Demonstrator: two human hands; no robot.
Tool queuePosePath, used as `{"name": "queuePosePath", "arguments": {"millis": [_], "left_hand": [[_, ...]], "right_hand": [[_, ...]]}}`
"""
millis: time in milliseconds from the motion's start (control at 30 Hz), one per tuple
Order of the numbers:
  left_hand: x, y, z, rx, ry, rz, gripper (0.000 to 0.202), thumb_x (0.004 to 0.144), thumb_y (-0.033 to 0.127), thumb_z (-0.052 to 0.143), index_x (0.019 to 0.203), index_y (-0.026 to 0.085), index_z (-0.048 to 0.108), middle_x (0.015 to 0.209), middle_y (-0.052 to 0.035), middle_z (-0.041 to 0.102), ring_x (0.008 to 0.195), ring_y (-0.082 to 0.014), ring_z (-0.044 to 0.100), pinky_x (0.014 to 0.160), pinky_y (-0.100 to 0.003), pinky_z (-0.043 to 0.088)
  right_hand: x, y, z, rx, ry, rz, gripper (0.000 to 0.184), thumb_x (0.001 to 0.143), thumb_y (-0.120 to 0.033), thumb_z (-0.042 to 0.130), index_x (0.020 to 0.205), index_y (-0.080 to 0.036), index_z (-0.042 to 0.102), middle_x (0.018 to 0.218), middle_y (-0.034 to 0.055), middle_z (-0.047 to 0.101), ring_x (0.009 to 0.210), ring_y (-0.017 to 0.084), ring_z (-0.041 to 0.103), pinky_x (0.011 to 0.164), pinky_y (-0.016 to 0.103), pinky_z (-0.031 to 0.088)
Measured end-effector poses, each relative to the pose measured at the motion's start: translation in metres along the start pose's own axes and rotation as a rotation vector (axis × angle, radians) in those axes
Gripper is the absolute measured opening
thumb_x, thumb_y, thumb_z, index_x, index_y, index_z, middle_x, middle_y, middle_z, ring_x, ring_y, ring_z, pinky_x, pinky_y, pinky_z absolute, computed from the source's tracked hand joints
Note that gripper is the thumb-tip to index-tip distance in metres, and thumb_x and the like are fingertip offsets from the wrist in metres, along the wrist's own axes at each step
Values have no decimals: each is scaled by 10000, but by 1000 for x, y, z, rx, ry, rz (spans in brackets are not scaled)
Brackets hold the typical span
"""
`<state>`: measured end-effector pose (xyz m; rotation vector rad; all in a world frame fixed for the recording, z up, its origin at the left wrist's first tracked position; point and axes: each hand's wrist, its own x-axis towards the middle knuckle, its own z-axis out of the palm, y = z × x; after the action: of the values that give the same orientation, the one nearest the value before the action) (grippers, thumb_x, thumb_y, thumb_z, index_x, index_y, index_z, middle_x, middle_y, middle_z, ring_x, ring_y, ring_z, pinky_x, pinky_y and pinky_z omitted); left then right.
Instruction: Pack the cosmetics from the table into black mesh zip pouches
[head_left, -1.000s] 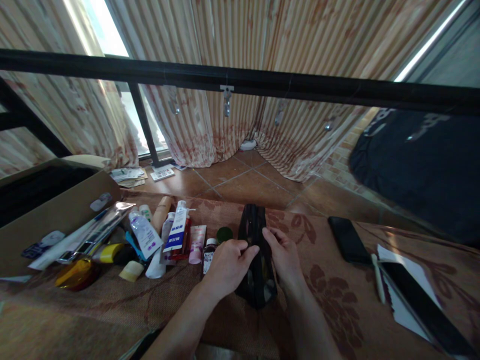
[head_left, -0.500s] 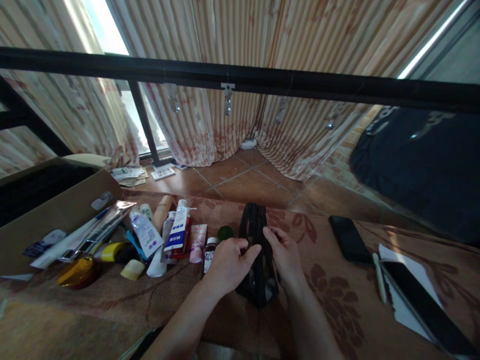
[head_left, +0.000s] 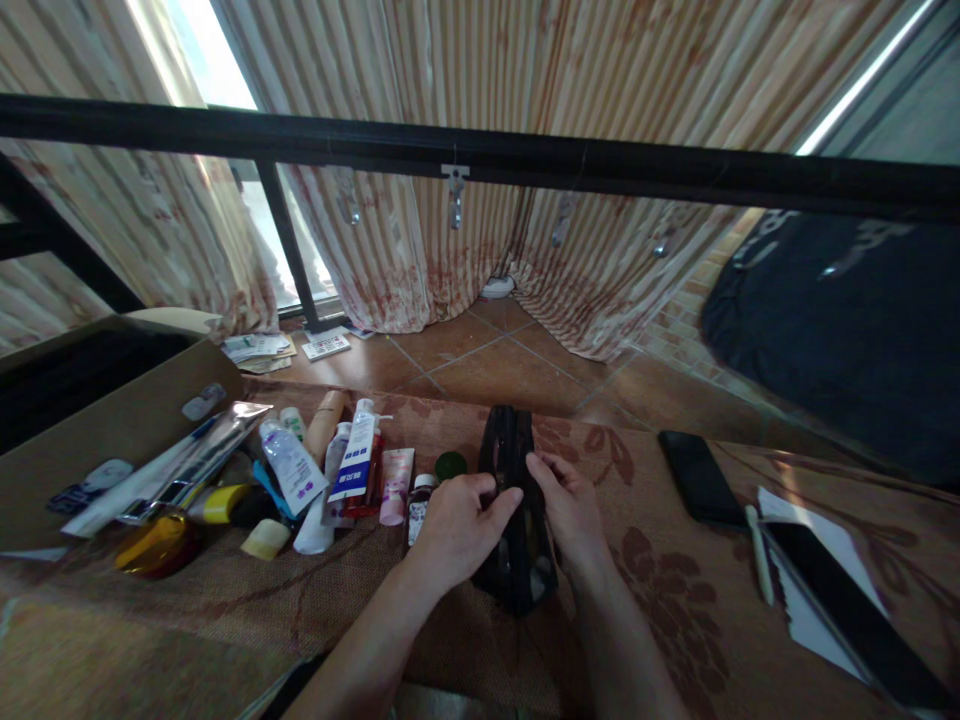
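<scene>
Fingers of the left hand and the right hand grasp a black pouch from either side, both thumbs near its upper seam. The pouch rests on brown floral cloth between the hands. A small white-capped bottle and a round green object sit just beside the left hand; a pink tube lies farther left, near other tubes.
</scene>
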<state>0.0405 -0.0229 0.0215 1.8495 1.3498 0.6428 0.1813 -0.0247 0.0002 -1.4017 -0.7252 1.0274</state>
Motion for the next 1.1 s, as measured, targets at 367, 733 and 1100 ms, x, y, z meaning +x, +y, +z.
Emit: {"name": "queuePosePath", "arguments": {"millis": [367,733,1100], "left_hand": [[0,2,-2,-3,30,-10,467,873,519,451,547,186,415,524,32,411,515,-110,407,527,-256,230],[1,4,-3,-22,53,-41,461,892,508,401,556,193,411,542,16,422,538,-127,420,537,-257,242],[1,5,-4,-18,62,-34,453,912,476,370,559,196,405,554,10,437,544,-133,430,549,-252,265]], "right_hand": [[0,2,0,48,-22,33,432,599,-533,766,801,-160,685,723,27,689,654,175,612,631,282,473],[2,5,-1,37,-10,15,432,602,-537,759,801,-160,687,718,27,689,631,165,604,623,283,476],[0,-2,1,18,-13,14,411,596,-520,758,771,-156,686,721,33,690,643,168,608,610,278,462]]}}
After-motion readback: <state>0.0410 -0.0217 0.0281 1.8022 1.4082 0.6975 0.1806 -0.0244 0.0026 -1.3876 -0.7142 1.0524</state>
